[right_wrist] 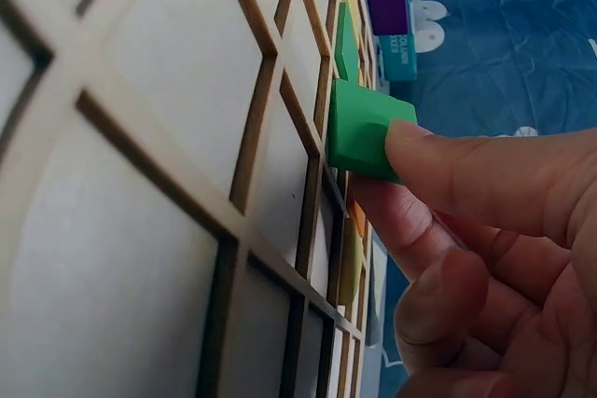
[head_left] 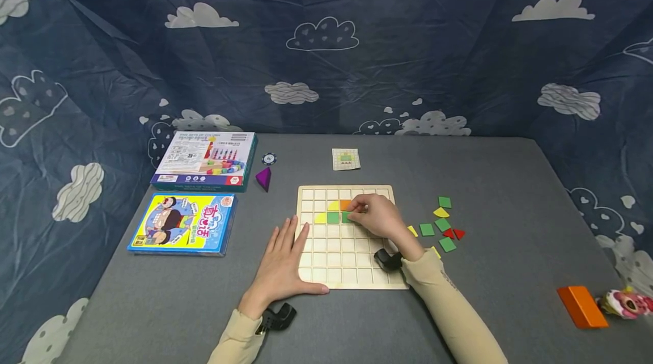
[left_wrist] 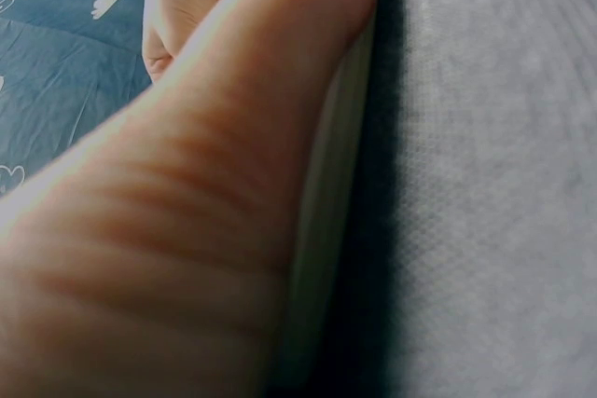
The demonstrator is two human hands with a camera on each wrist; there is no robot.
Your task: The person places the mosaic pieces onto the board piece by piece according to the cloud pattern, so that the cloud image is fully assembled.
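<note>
A wooden grid board [head_left: 336, 261] lies on the grey table. My right hand [head_left: 376, 215] is over its upper right part, pinching a green square tile [right_wrist: 359, 128] between thumb and fingers. That tile stands tilted against the grid in the right wrist view. Beside it, another green square [head_left: 333, 217], yellow pieces [head_left: 320, 218] and an orange square [head_left: 345, 204] sit in cells. My left hand [head_left: 282, 269] is spread at the board's lower left corner, fingers along the left side, thumb along the front edge. The left wrist view is mostly filled by the thumb [left_wrist: 252, 109].
Loose green squares [head_left: 426, 230], red triangles [head_left: 459, 234] and yellow pieces [head_left: 440, 212] lie right of the board. A patterned card [head_left: 346, 159] is behind it. Two boxes [head_left: 181, 223], a purple pyramid [head_left: 263, 178] and a chip [head_left: 268, 158] stand left; an orange block [head_left: 582, 307] and figurine [head_left: 626, 303] right.
</note>
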